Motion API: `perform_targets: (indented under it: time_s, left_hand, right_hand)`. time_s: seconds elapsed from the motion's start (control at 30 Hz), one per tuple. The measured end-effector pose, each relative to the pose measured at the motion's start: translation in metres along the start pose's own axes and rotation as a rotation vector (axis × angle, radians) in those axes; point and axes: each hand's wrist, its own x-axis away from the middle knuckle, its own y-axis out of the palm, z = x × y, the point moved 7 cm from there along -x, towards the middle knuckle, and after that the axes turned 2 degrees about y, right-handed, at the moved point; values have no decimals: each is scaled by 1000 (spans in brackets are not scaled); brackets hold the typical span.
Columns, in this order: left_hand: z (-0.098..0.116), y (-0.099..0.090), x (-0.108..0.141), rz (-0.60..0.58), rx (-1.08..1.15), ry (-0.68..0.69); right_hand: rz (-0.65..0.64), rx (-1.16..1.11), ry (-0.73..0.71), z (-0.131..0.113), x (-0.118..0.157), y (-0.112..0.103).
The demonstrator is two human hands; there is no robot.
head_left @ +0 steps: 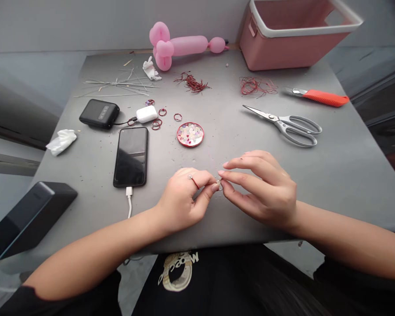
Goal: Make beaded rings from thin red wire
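Observation:
Near the table's front edge, my left hand (189,195) pinches a small pale bead (219,181) between thumb and forefinger. A thin dark line curves just below the bead; whether it is cord or wire I cannot tell. My right hand (261,188) meets it from the other side, thumb and fingertips closed at the same tiny piece, the upper fingers raised. On a finger of my left hand sits a red cord ring (194,181) with a small bead. Beyond my hands lies a round red-rimmed dish (190,134) of pale, purple and red beads, with finished-looking red rings (162,112) behind it.
Scissors (283,124), a red-handled utility knife (317,96) and red cord (257,86) lie to the right. A pink bin (286,48) and balloon (189,45) stand behind. Leftward are a phone (131,157), a black power bank (99,113), wires (118,83) and a dark box (31,219).

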Motion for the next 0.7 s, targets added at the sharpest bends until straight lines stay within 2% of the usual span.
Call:
perform_targets:
  time_s: [0.13, 0.23, 0.4, 0.47, 0.57, 0.63, 0.7]
  left_hand:
    - [0, 1, 0, -9, -3, 1]
    - [0, 2, 0, -23, -2, -1]
    - [0, 0, 1, -8, -37, 22]
    - [1, -1, 1, 8, -39, 39]
    - [3, -3, 0, 33, -27, 51]
    - [3, -5, 0, 38, -21, 47]
    - [3, -6, -1, 38, -8, 34]
  right_hand:
    - [-22, -1, -21, -1, -1, 0]
    - [-76, -89, 38, 1, -4, 1]
    - [-284, -358, 344, 18, -2, 14]
    - [-444, -603, 543, 27, 5, 28]
    - [-686, -1089, 805, 28, 18, 48]
    - [-724, -1261, 894, 28, 19, 51]
    - [-695, -1255, 917, 32, 18, 49]
